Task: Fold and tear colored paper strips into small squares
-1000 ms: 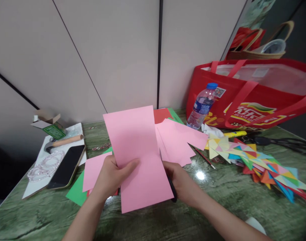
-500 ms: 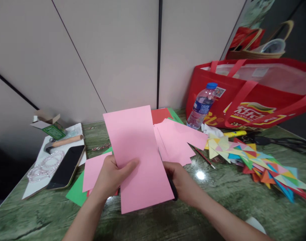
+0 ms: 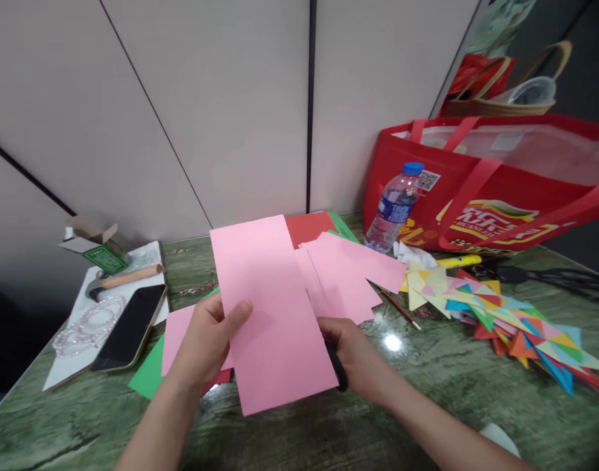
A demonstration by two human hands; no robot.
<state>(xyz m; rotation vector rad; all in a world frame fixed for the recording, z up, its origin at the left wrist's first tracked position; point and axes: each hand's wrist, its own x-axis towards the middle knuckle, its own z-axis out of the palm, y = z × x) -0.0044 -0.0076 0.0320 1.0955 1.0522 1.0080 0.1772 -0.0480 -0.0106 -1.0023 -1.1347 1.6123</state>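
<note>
The open red fabric bag (image 3: 505, 222), right, shows indistinct contents. Centre frame, my left grip (image 3: 208, 337) pinches the pink rectangular paper sheet (image 3: 277, 333) by its left edge. A clear plastic bottle (image 3: 392, 208) stands right, an open green cardboard box (image 3: 107, 256) left. My right grip (image 3: 351, 347) clasps black-handled scissors (image 3: 339, 373) along the sheet's right edge.

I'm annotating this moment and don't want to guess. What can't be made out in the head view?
All in the head view:
- Left hand: fingertips behind the pink sheet, hidden by it.
- Black tool in the right hand: mostly covered by sheet and hand.
- White object: partly behind the right forearm.
- Red bag: cut off by the right edge.
</note>
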